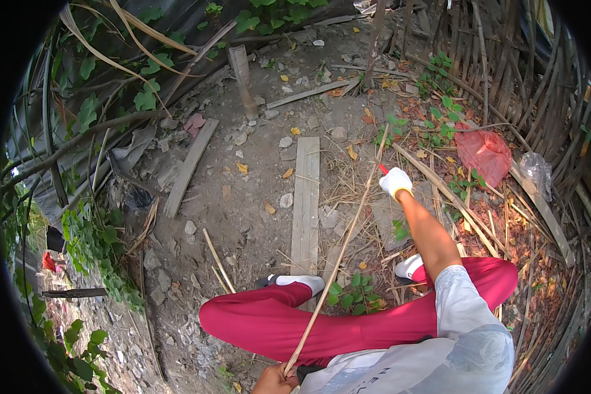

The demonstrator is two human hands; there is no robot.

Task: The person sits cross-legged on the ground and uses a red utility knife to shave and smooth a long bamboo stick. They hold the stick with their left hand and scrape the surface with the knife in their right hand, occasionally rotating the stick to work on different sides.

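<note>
1. Ground (243, 197): uneven and littered with stones and loose straw, so a shifting foot could slip or trip. The black rim of the view cuts off its edges.
2. Trousers (368, 325): the legs are bent wide, with the stick passing over them from the camera's side. If the stick sprang or rolled, it could scrape a thigh. The shirt and the right arm hide part of the right leg.
3. Stick (333, 272): long and thin, it slants from the lower edge up past the right hand. Bent hard, it might split or whip, being so slender. Its far end is hard to pick out among straw and leaves; its near end is covered by the left hand.
4. Right hand (395, 182): white-gloved, apparently clenched around a red object, beside the stick. A slick glove could let the grip slide. Its fingers are mostly hidden.
5. Left hand (274, 381): bare, grasping the stick's near end; splinters could prick it. The lower edge crops it.
6. Red object (383, 169): if it has a blade, a slip could cut; none can be made out, nor whether it touches the stick.
</note>
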